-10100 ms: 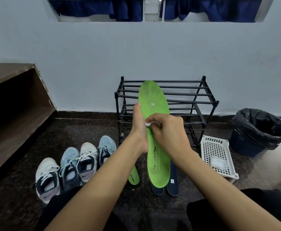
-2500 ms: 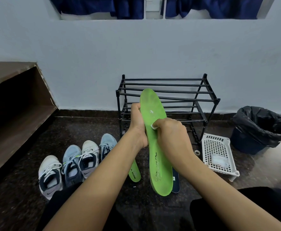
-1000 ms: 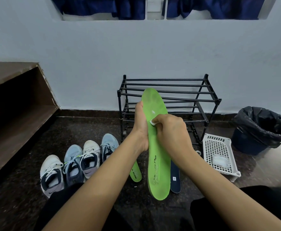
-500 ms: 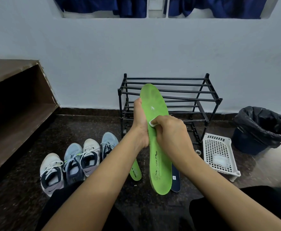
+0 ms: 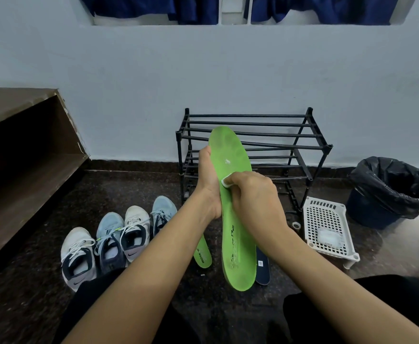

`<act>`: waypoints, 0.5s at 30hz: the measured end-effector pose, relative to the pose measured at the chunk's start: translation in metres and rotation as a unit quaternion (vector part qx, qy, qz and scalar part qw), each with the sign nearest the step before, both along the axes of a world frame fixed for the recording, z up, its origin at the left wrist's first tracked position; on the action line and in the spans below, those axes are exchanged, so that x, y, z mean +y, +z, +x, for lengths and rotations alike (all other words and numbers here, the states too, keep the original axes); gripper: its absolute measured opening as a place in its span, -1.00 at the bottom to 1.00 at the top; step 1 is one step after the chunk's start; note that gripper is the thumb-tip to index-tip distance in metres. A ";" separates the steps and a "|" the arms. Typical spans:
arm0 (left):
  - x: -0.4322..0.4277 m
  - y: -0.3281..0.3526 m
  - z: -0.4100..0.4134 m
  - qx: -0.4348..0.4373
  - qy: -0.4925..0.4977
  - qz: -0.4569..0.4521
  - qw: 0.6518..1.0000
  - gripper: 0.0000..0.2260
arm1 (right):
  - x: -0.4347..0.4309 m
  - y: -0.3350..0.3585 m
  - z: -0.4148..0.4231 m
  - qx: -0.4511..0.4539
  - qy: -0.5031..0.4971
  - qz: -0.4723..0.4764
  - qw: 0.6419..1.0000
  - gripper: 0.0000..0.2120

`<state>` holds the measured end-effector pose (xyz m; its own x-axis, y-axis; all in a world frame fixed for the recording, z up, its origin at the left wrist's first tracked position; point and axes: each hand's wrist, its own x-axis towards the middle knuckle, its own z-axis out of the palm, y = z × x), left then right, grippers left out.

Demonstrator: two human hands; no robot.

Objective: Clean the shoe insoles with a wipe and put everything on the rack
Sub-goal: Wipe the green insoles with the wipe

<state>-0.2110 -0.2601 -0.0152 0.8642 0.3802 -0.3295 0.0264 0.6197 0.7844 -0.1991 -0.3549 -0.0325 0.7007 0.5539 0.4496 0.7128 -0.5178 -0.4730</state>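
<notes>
Left hand (image 5: 209, 184) grips the upright green insole (image 5: 235, 212); right hand (image 5: 250, 194) pinches a wipe (image 5: 226, 182) against it, before the rack (image 5: 278, 135).

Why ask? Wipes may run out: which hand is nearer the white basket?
Right. The right hand is left of the white basket; the left hand is farther left.
</notes>
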 end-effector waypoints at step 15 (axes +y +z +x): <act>-0.006 0.000 -0.003 0.015 -0.022 0.019 0.999 -0.58 | -0.003 0.004 0.010 -0.005 -0.017 0.017 1.000 -0.71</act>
